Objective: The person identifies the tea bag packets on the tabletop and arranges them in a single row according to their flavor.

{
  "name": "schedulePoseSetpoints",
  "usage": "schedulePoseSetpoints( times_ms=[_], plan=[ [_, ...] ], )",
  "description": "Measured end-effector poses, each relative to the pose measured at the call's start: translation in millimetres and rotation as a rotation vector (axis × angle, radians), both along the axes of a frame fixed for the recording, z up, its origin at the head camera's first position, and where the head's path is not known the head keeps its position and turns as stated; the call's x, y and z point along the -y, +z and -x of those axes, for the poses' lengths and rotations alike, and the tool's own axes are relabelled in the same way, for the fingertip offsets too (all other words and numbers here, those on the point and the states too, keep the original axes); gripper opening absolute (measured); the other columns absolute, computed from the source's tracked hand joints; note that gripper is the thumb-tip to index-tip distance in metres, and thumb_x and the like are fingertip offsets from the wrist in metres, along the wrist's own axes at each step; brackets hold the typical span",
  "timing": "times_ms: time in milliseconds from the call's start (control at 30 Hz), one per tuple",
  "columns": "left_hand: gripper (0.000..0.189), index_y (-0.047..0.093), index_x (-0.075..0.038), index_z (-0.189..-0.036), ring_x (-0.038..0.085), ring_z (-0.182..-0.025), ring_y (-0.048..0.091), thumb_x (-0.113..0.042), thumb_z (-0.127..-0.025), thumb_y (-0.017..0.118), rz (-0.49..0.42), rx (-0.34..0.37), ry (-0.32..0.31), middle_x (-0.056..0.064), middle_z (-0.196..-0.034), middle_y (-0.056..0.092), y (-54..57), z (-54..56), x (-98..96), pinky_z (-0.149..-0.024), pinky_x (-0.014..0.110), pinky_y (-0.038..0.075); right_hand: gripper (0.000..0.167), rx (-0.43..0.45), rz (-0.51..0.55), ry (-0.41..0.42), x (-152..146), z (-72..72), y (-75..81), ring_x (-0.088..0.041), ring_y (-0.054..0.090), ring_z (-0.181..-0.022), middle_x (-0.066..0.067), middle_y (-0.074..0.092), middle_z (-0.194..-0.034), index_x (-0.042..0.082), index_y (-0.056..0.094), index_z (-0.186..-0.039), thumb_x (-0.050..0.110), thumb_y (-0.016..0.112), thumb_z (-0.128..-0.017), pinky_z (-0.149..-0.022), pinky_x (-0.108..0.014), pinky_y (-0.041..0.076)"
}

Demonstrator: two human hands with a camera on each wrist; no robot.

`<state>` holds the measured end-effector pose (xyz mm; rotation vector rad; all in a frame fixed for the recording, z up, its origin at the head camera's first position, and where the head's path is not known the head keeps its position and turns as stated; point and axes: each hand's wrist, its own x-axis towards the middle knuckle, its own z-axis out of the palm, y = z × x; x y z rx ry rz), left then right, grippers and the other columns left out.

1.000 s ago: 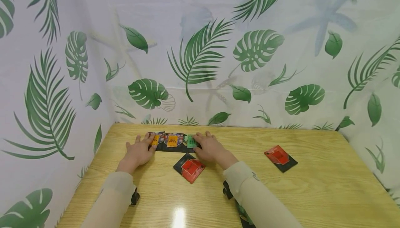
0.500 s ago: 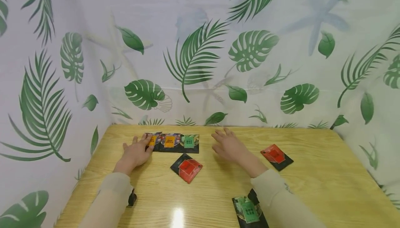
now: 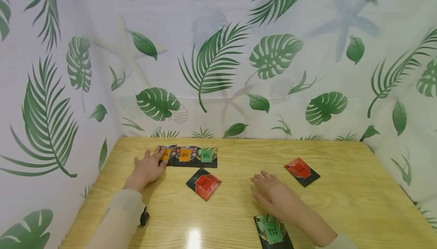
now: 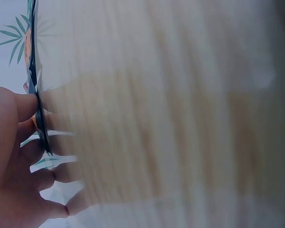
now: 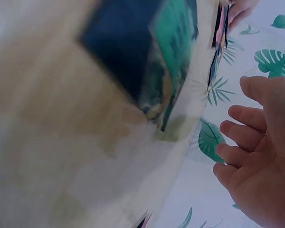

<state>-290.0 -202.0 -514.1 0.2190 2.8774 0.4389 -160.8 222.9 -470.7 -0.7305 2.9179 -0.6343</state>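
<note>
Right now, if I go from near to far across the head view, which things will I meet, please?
The near green-labelled packet, then the central red-labelled packet, then the back row of three packets, then the leaf-patterned backdrop.

The left grip (image 3: pixel 149 168) touches an orange-labelled packet (image 3: pixel 167 154) near the far-left corner of the desk (image 3: pixel 235 211), the right grip (image 3: pixel 278 198) beside a green-labelled packet (image 3: pixel 273 234).
</note>
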Motion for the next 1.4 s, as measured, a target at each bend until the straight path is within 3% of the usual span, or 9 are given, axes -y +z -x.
schedulePoseSetpoints(
  times_ms=[133, 267, 533, 800, 1000, 1233, 1400],
  plan=[
    [0.062, 0.025, -0.014, -0.169, 0.054, -0.16, 0.012, -0.037, -0.114, 0.04, 0.006, 0.0, -0.004, 0.019, -0.175, 0.018, 1.6, 1.0, 0.4, -0.117, 0.087, 0.007, 0.052, 0.03, 0.014, 0.019, -10, -25.6, -2.0, -0.052, 0.042, -0.149, -0.025, 0.055, -0.155, 0.001, 0.058, -0.15, 0.035, 0.059, -0.109, -0.118, -0.07, 0.036],
    [0.062, 0.025, -0.013, -0.169, 0.054, -0.16, 0.013, -0.037, -0.113, 0.04, 0.006, 0.0, -0.003, 0.019, -0.175, 0.018, 1.7, 2.0, 0.5, -0.117, 0.087, 0.007, 0.057, 0.121, 0.023, 0.026, -20, -45.1, -6.9, -0.055, 0.044, -0.147, -0.024, 0.054, -0.156, 0.005, 0.058, -0.151, 0.043, 0.059, -0.108, -0.111, -0.071, 0.043],
    [0.063, 0.025, -0.013, -0.169, 0.055, -0.159, 0.013, -0.037, -0.113, 0.04, 0.006, 0.0, -0.004, 0.019, -0.175, 0.018, 3.2, 2.9, 1.8, -0.117, 0.086, 0.007, 0.062, 0.25, -0.067, 0.069, -37, -67.7, -38.4, -0.05, 0.046, -0.145, -0.018, 0.057, -0.155, 0.007, 0.056, -0.152, 0.05, 0.055, -0.108, -0.115, -0.064, 0.041],
    [0.063, 0.024, -0.013, -0.169, 0.055, -0.159, 0.012, -0.037, -0.113, 0.039, 0.008, 0.009, -0.001, 0.019, -0.175, 0.017, 3.6, 1.6, 2.4, -0.117, 0.086, 0.006, 0.06, 0.218, -0.072, 0.087, -46, -72.4, -60.0, -0.047, 0.049, -0.145, -0.02, 0.058, -0.154, 0.008, 0.058, -0.151, 0.048, 0.057, -0.107, -0.112, -0.061, 0.046],
    [0.063, 0.023, -0.013, -0.17, 0.055, -0.16, 0.011, -0.037, -0.114, 0.039, -0.001, 0.016, 0.001, 0.019, -0.176, 0.017, 2.0, 0.8, 0.3, -0.117, 0.086, 0.006, 0.063, 0.293, -0.043, 0.043, -40, -69.9, -52.5, -0.051, 0.045, -0.147, -0.018, 0.055, -0.158, 0.008, 0.055, -0.153, 0.052, 0.054, -0.107, -0.118, -0.062, 0.04],
    [0.063, 0.024, -0.013, -0.17, 0.054, -0.16, 0.011, -0.037, -0.114, 0.04, 0.003, 0.012, 0.004, 0.019, -0.176, 0.017, 3.1, 0.8, -0.5, -0.118, 0.086, 0.006, 0.062, 0.212, -0.018, 0.047, -32, -67.5, -41.7, -0.05, 0.05, -0.144, -0.018, 0.057, -0.156, 0.007, 0.056, -0.153, 0.05, 0.056, -0.107, -0.115, -0.062, 0.044],
    [0.063, 0.024, -0.013, -0.17, 0.054, -0.16, 0.011, -0.037, -0.114, 0.04, 0.003, 0.013, 0.003, 0.019, -0.176, 0.017, 3.4, 0.0, 0.2, -0.117, 0.086, 0.007, 0.067, 0.263, 0.034, -0.009, -23, -60.0, -34.9, -0.054, 0.047, -0.144, -0.021, 0.051, -0.159, 0.008, 0.053, -0.154, 0.051, 0.063, -0.103, -0.111, -0.071, 0.043]
  ],
)
